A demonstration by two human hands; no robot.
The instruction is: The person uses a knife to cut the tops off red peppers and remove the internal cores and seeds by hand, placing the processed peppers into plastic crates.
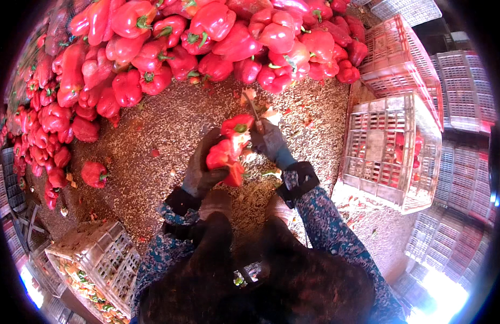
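A cut-open red bell pepper [222,154] is in my gloved left hand [200,167], whose fingers wrap round it from the left. Its pale inside shows on the right, and a piece with green stem tissue [240,128] stands at the top. Close beside it, my gloved right hand [269,141] is closed on the handle of a small knife [255,112]. The thin blade points up and away from me, toward the pile. Both hands are above the seed-strewn floor, between my knees and the pile.
A large heap of red bell peppers [153,59] curves across the far side and left. One loose pepper [94,174] lies at the left. A white crate [377,146] with red pieces stands at the right, a pink crate [396,56] behind it. Near left, another crate [107,259] holds scraps.
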